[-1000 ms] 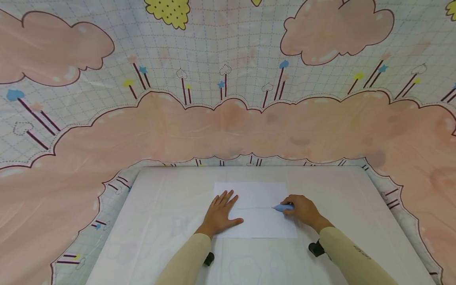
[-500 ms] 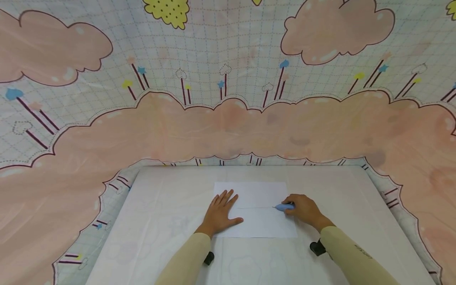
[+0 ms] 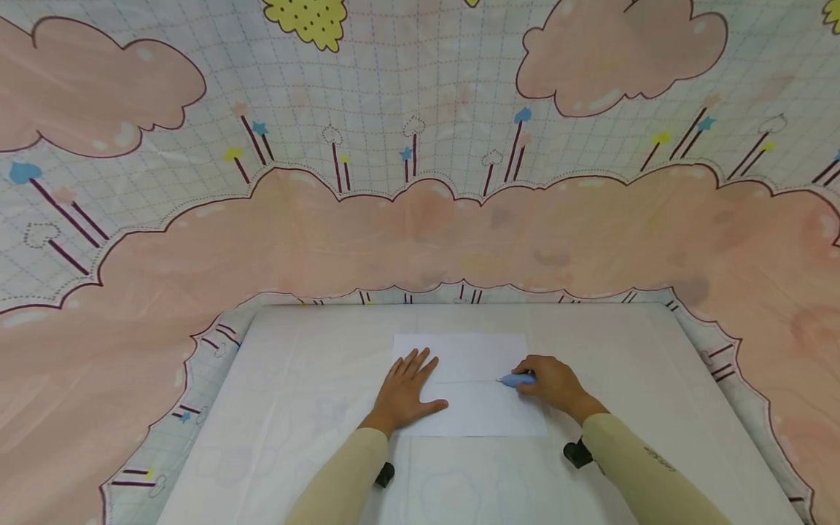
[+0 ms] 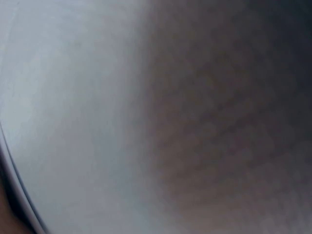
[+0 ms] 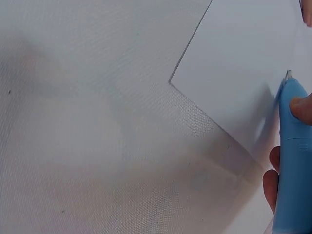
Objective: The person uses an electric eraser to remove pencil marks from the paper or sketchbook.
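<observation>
My left hand [image 3: 405,394] lies flat with spread fingers on the left part of a white sheet of paper [image 3: 472,419]. In my right hand [image 3: 558,380] I grip a light-blue utility knife [image 3: 518,380], its tip pointing left at a faint line across the sheet. The right wrist view shows the thick handle of the knife [image 5: 295,161], a short metal tip, the thumb on top and fingers beneath. A corner of the paper [image 5: 229,73] is visible there as well. The left wrist view is blurred, with only a pale surface and a dark shadow.
The paper lies on a white-covered table [image 3: 315,350] that stretches out on all sides of it. Behind hangs a patterned cloth [image 3: 420,233] with peach clouds. Black wrist devices [image 3: 577,453] sit under both sleeves.
My right hand and the knife have shifted slightly right, then back to the left along the faint line. The left hand has stayed in place on the paper.
</observation>
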Motion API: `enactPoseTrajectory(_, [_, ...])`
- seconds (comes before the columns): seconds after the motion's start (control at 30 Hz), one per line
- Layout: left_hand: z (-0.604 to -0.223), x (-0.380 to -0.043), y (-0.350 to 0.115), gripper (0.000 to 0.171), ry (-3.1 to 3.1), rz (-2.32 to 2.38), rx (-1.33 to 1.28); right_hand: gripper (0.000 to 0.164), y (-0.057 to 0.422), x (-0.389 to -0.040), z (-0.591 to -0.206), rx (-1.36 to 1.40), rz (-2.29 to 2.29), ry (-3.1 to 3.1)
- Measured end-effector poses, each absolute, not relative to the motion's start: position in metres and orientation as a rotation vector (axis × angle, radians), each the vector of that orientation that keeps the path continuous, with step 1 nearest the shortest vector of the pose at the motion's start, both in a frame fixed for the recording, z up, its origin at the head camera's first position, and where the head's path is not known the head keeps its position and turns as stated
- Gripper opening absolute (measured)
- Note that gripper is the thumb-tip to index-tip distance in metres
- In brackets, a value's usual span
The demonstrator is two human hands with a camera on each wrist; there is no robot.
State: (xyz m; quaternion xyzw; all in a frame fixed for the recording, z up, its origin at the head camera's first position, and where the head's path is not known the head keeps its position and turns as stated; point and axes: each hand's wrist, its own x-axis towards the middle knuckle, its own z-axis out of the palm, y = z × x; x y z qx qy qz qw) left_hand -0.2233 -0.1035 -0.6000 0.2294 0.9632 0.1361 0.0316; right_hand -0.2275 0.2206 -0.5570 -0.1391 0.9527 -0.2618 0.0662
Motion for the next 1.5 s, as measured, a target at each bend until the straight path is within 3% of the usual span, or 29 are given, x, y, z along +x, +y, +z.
enactPoseTrajectory(1.5, [-0.607,-0.227,-0.104,0.091,3.001,0.403,0.736,0.022,0.232,-0.232,-0.554,-0.377,-0.774,2.860])
